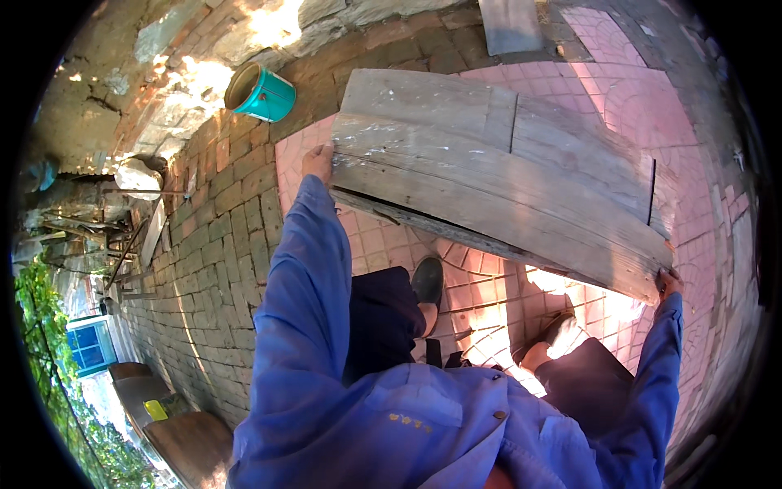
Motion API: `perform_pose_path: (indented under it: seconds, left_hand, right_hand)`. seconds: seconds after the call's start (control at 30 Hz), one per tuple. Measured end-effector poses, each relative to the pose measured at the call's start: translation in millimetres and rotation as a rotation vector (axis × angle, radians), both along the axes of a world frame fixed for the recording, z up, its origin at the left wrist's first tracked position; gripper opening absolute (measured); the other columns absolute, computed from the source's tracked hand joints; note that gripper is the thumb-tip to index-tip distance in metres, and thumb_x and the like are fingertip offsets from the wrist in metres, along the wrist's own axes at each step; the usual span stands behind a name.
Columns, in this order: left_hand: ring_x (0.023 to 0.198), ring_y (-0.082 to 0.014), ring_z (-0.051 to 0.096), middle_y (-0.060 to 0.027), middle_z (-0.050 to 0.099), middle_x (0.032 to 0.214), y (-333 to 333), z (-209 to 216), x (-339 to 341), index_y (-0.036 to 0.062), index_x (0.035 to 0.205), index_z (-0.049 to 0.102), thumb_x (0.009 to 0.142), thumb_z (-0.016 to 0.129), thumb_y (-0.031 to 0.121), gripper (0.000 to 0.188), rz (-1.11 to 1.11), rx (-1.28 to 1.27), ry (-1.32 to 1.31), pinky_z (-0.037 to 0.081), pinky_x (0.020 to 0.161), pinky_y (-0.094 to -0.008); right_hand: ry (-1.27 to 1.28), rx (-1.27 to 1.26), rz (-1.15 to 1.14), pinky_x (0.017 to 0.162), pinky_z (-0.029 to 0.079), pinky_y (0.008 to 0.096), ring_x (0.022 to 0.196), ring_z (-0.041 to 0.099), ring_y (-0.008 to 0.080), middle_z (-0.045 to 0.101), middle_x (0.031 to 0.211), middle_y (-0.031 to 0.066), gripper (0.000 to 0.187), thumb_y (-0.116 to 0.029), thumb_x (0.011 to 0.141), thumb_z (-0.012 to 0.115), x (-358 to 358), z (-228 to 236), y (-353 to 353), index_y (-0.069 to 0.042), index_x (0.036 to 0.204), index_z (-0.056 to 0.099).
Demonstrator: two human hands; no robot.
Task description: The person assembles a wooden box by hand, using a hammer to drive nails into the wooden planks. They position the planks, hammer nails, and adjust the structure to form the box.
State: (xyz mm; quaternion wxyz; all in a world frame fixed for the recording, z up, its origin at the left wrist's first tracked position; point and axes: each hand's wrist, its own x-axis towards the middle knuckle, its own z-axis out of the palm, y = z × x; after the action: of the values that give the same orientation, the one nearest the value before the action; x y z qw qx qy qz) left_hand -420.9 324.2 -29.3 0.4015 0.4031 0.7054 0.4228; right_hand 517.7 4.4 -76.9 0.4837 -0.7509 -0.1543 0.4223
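A weathered grey wooden table [481,175], its top made of planks with dark gaps between them, spans the space in front of me. White specks of paint show on its far left part. My left hand [318,162] grips the table's left end, fingers closed on the edge. At the near right corner my right hand [669,284] is closed round the other end. Both arms reach wide apart in blue sleeves. Whatever supports the top is hidden beneath it.
My shoes [428,281] stand on pink patterned paving under the near edge. A teal bucket [277,96] sits at the far left on grey brick paving [220,244]. A grey slab [510,28] lies at the back. Brown furniture [191,444] stands at lower left.
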Motion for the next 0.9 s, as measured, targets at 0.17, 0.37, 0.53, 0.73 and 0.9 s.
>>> perform_pose_path:
  seconds: [0.17,0.37,0.53,0.73,0.9]
  left_hand:
    - [0.099,-0.0231,0.063,-0.0143,0.067,0.112,11.2,15.7,14.9,-0.0034,0.119,0.064,0.095,0.059,0.045,0.055,0.167,-0.151,0.02,0.049,0.088,-0.036]
    - [0.116,-0.031,0.057,-0.0181,0.063,0.121,-24.1,83.7,40.1,0.0038,0.125,0.057,0.097,0.044,0.059,0.063,0.196,0.255,-0.49,0.041,0.104,-0.0426]
    - [0.119,-0.031,0.054,-0.0169,0.06,0.128,-36.0,105.5,46.7,0.0073,0.123,0.055,0.097,0.032,0.067,0.069,0.073,0.342,-0.806,0.039,0.106,-0.0431]
    - [0.121,-0.0265,0.051,-0.0104,0.058,0.128,-74.7,100.0,31.3,0.0074,0.127,0.054,0.093,0.033,0.073,0.077,0.086,0.434,-0.664,0.034,0.108,-0.0407]
    - [0.123,-0.0268,0.047,-0.0118,0.053,0.133,-100.4,75.5,4.4,0.0046,0.132,0.05,0.091,0.038,0.073,0.08,0.122,0.414,-0.701,0.032,0.109,-0.041]
  right_hand:
    - [0.293,-0.066,-0.259,0.08,0.055,0.0455,0.091,0.064,0.0283,0.065,0.102,0.0151,0.05,-0.043,0.082,0.069,-34.0,20.7,27.1,-0.002,0.11,0.062]
    - [0.245,0.307,-0.457,0.096,0.047,0.0434,0.116,0.055,0.0262,0.056,0.131,0.0135,0.065,-0.059,0.087,0.062,-21.9,36.0,14.1,-0.004,0.121,0.059]
    - [0.173,0.425,-0.361,0.099,0.044,0.0383,0.118,0.056,0.0197,0.062,0.125,0.0035,0.047,-0.053,0.096,0.053,-0.3,33.4,-18.4,-0.015,0.123,0.06]
    - [0.208,0.343,-0.329,0.098,0.045,0.0406,0.114,0.059,0.022,0.064,0.121,0.0029,0.043,-0.054,0.096,0.052,-1.9,35.4,-37.5,-0.017,0.115,0.063]
    - [0.2,0.346,-0.363,0.093,0.047,0.0396,0.11,0.061,0.0217,0.067,0.116,0.0024,0.044,-0.054,0.096,0.052,-7.5,41.6,-38.7,-0.016,0.114,0.064]
